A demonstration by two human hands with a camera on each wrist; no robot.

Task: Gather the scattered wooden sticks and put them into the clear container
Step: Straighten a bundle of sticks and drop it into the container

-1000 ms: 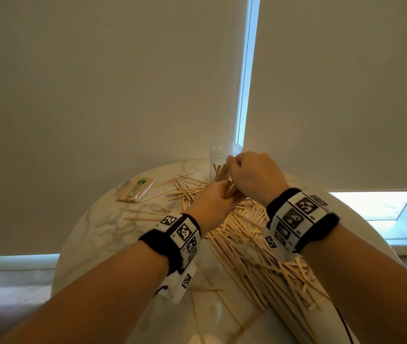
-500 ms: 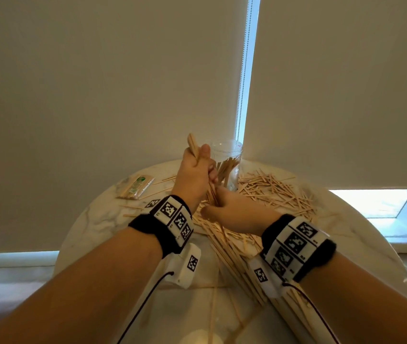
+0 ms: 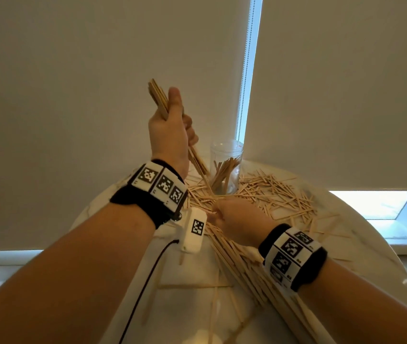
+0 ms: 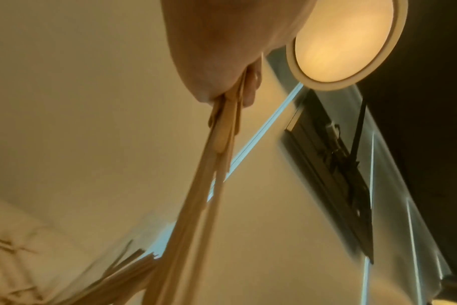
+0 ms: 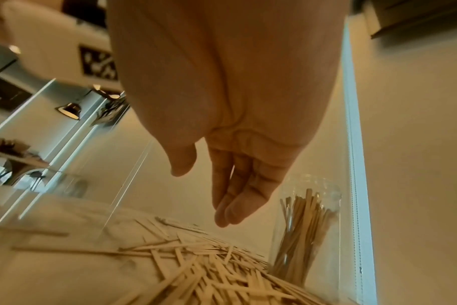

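Note:
My left hand [image 3: 172,127] is raised above the table and grips a bundle of wooden sticks [image 3: 159,99] that slants down toward the clear container [image 3: 226,167]; the same bundle [image 4: 222,134] hangs from the fist in the left wrist view. The container [image 5: 305,227] stands upright at the back of the table with several sticks inside. My right hand [image 3: 234,214] hovers low over the scattered sticks [image 3: 272,192], fingers [image 5: 232,202] straight and empty. More sticks [image 3: 247,266] lie piled under my right wrist.
The round marble table [image 3: 361,244] ends near the roller blinds [image 3: 98,83] behind the container. A bright gap of window [image 3: 247,70] runs between the blinds. A few single sticks [image 3: 197,285] lie near the front of the table.
My left hand has lifted the bundle higher, well above the container's rim. My right hand let go of the bundle and dropped to the scattered sticks.

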